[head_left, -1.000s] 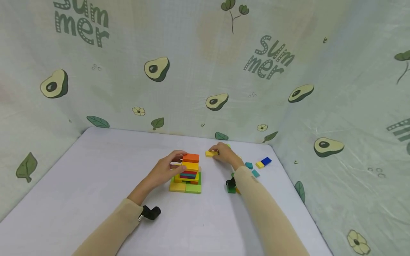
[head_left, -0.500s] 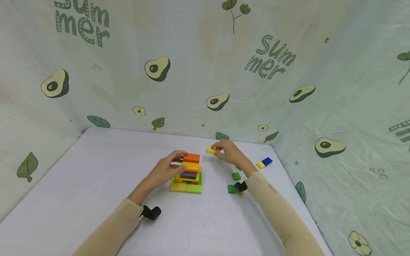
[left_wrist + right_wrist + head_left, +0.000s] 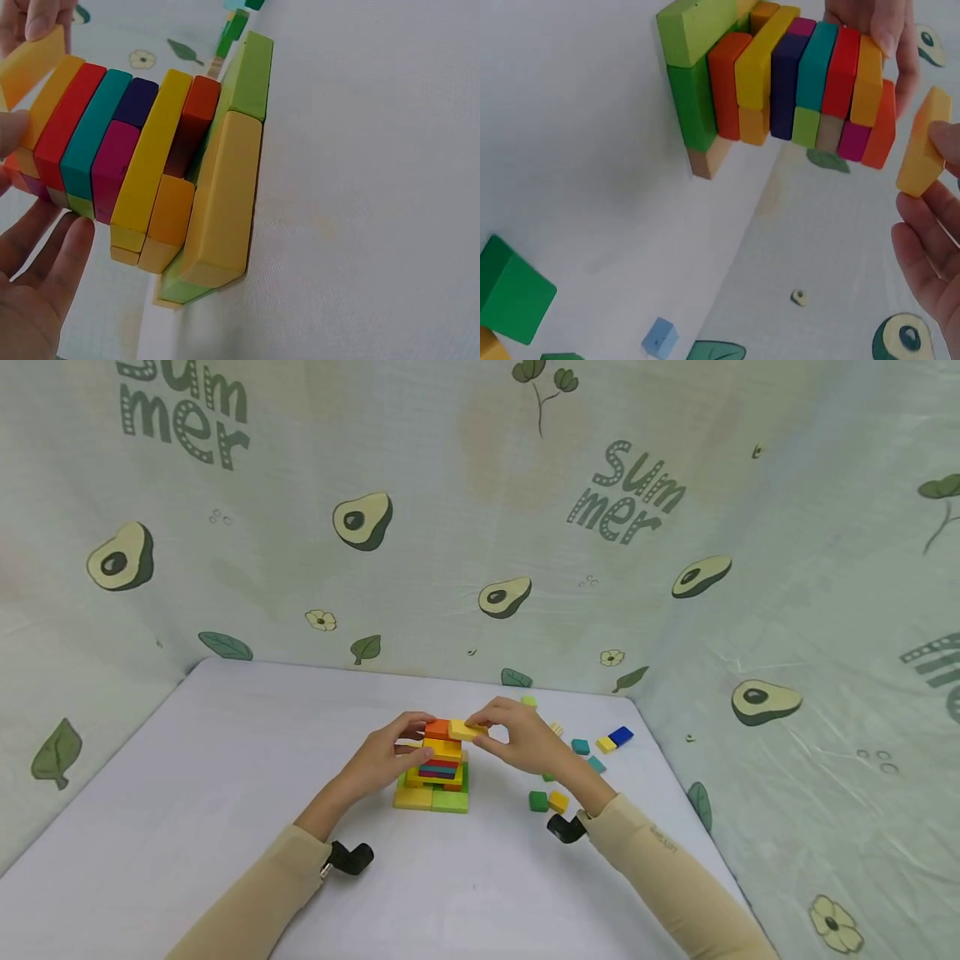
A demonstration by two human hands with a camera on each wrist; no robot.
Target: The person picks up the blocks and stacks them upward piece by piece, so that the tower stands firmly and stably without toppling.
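A tower of colored wooden blocks (image 3: 442,750) stands on the white table, wider at its base, with an orange block (image 3: 437,729) on top. My left hand (image 3: 388,756) holds the tower's upper part, thumb at the front and fingers behind; in the left wrist view, fingertips (image 3: 81,225) touch its side. Between thumb and fingers my right hand (image 3: 525,739) pinches a flat yellow block (image 3: 465,731), beside the tower's top at the right. In the right wrist view this yellow block (image 3: 925,146) is tilted, with a small gap between it and the tower.
Loose blocks lie to the right: a green block (image 3: 538,801), a yellow one (image 3: 558,802), teal pieces (image 3: 580,746), a blue block (image 3: 621,737) touching a small yellow one (image 3: 606,744). A printed cloth (image 3: 435,560) hangs behind the table (image 3: 300,702).
My right hand has lifted the yellow block off the table and carried it left and toward me to the tower's top. My left hand has stayed at the tower.
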